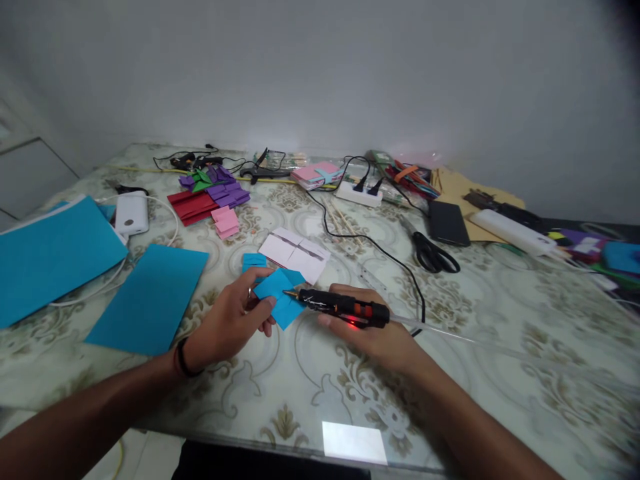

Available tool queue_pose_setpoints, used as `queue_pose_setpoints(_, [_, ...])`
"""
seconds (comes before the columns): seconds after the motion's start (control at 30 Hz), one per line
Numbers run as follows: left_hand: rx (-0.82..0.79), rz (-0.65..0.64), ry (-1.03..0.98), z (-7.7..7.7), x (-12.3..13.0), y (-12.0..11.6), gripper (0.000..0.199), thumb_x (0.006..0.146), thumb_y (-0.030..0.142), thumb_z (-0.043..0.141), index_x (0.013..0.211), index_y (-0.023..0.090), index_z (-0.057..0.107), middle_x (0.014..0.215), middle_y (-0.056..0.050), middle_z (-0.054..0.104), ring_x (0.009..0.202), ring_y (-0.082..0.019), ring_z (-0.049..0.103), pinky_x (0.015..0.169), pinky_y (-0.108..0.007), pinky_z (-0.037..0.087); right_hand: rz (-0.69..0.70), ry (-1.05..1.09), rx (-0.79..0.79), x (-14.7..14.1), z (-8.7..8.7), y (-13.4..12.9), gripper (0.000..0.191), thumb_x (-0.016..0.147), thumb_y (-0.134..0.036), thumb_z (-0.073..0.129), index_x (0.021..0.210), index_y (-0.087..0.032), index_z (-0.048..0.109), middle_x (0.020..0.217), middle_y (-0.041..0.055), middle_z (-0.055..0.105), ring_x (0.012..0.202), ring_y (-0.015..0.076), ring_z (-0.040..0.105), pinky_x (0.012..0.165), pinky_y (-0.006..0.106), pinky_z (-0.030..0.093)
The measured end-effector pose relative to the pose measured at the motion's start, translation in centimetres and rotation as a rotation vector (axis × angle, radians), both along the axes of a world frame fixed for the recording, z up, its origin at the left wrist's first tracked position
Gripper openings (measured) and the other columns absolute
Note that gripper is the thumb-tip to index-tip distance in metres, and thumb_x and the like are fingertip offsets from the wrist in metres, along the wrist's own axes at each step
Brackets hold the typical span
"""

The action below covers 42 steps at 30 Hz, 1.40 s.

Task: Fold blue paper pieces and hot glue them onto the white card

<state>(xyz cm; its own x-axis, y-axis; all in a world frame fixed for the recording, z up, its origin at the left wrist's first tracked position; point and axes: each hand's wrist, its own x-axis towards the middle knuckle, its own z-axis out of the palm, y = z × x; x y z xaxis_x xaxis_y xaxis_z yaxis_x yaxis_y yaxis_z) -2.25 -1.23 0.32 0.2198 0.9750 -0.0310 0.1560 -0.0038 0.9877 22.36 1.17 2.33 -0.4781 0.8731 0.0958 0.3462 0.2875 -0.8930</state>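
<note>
My left hand (239,310) pinches a folded piece of blue paper (283,313) between thumb and fingers above the table. My right hand (373,333) is closed around a black hot glue gun (345,307) with a red light glowing on it. The gun's nozzle points left and meets or nearly meets the blue paper; I cannot tell if it touches. A clear glue stick (450,337) sticks out of the gun's rear. Just behind my left hand lie a small blue folded strip (253,261) and a white folded paper (295,253).
Blue sheets (150,300) and a white power bank (132,213) lie at left. Purple (227,190), red (193,207) and pink (225,221) folded papers sit behind. Black scissors (434,257), a phone (449,223) and a power strip (359,193) are at right. A black cord (380,247) crosses the table.
</note>
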Motion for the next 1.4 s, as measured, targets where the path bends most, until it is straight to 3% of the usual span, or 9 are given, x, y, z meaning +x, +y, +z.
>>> queue_pose_setpoints(0.67, [-0.011, 0.019, -0.01, 0.3, 0.1, 0.0, 0.032, 0.097, 0.025, 0.059, 0.128, 0.02, 0.05, 0.064, 0.004, 0.066, 0.057, -0.015, 0.068, 0.056, -0.026, 0.053, -0.04, -0.028, 0.057, 0.0, -0.3, 0.1, 0.036, 0.087, -0.039, 0.069, 0.063, -0.022, 0.048, 0.064, -0.0029, 0.045, 0.056, 0.0129, 0.042, 0.054, 0.027, 0.036])
queue_pose_setpoints(0.9, [0.004, 0.058, -0.023, 0.0, -0.1, 0.3, 0.036, 0.096, 0.026, 0.06, 0.13, 0.018, 0.05, 0.062, 0.004, 0.065, 0.055, -0.015, 0.067, 0.054, -0.025, 0.052, -0.265, 0.036, -0.061, 1.2, -0.6, 0.3, 0.031, 0.087, -0.051, 0.066, 0.08, -0.021, 0.059, 0.064, -0.0003, 0.056, 0.056, 0.0157, 0.049, 0.049, 0.028, 0.037])
queue_pose_setpoints(1.13, [0.004, 0.061, -0.012, -0.1, 0.0, 0.3, 0.038, 0.096, 0.025, 0.059, 0.132, 0.019, 0.048, 0.063, 0.004, 0.065, 0.055, -0.015, 0.067, 0.055, -0.025, 0.053, -0.326, -0.188, 0.281, 2.3, -0.3, 1.9, 0.031, 0.09, -0.044, 0.065, 0.071, -0.022, 0.054, 0.065, -0.0016, 0.053, 0.061, 0.0156, 0.05, 0.057, 0.027, 0.035])
queue_pose_setpoints(1.27, [-0.008, 0.042, -0.019, 0.2, 0.0, 0.3, 0.036, 0.097, 0.026, 0.059, 0.13, 0.019, 0.048, 0.062, 0.004, 0.067, 0.056, -0.015, 0.067, 0.056, -0.026, 0.054, -0.441, -0.322, 0.366, 4.2, -1.2, 3.5, 0.023, 0.089, -0.042, 0.064, 0.082, -0.022, 0.057, 0.072, -0.0001, 0.055, 0.064, 0.018, 0.05, 0.059, 0.029, 0.037])
queue_pose_setpoints(1.4, [-0.015, 0.02, 0.004, 0.2, -0.1, 0.1, 0.036, 0.097, 0.027, 0.059, 0.13, 0.019, 0.048, 0.062, 0.002, 0.067, 0.056, -0.016, 0.067, 0.056, -0.027, 0.054, -0.394, -0.473, 0.41, 5.5, -2.7, 5.4, 0.012, 0.082, -0.027, 0.065, 0.089, -0.019, 0.06, 0.09, 0.0092, 0.063, 0.079, 0.024, 0.061, 0.071, 0.033, 0.045])
